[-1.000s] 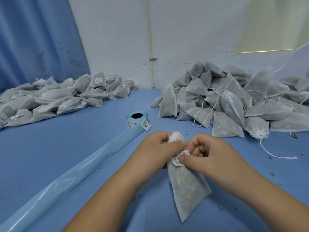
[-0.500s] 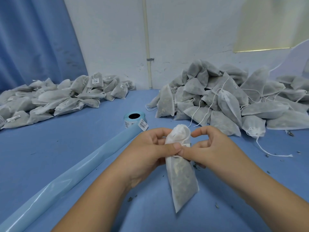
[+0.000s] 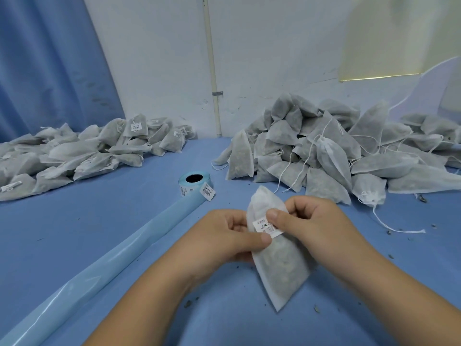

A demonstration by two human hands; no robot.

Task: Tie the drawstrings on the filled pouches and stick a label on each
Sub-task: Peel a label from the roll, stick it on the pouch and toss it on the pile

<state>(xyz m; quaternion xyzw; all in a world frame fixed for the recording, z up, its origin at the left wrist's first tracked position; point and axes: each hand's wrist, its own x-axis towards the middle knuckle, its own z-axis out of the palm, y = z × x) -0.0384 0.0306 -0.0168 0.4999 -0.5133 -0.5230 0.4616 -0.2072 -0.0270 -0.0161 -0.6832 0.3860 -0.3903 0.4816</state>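
Well left of the label roll, a heap of labelled pouches lies on the blue table. From the roll a pale backing strip runs down and left toward the near edge. Nearer than the roll and just to its right, the left hand grips the pouch, thumb across its front and fingers curled behind. The pouch is held tilted, neck up, its lower corner pointing down at the table. A label sits on its upper front. The right hand pinches there too, thumb pressing on the label, fingers curled round the back. Off to the right of the roll, against the wall, is a bigger heap of unlabelled pouches, and one loose drawstring trails across the table.
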